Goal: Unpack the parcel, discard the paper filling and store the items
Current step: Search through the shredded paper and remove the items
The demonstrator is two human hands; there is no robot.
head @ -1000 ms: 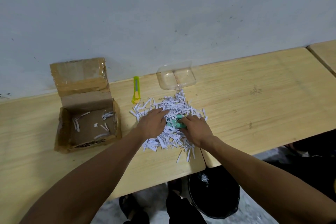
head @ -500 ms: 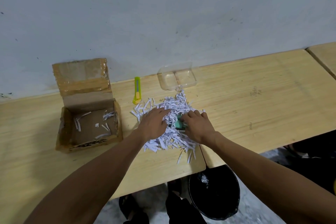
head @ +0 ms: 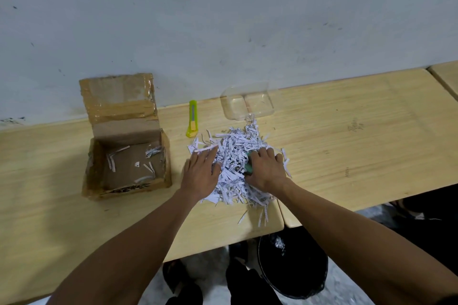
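A pale wooden table [head: 347,156] runs across the middle of the frame against a grey-white wall [head: 223,20]. At left of center sits the opened cardboard box [head: 126,151], its flap standing up toward the wall and only a few paper strips lying on its floor. At the bottom, right of center, a black bin [head: 297,267] stands on the floor below the table edge. In the center of the frame lies the heap of shredded paper [head: 235,156]. The left hand [head: 200,173] lies flat on the heap's left side, fingers straight and spread. The right hand [head: 266,171] curls its fingers around a green item [head: 248,168] half buried in the strips. Above the heap sits a clear plastic container [head: 247,104] with 2 compartments, and to its left a yellow-green utility knife [head: 192,118].
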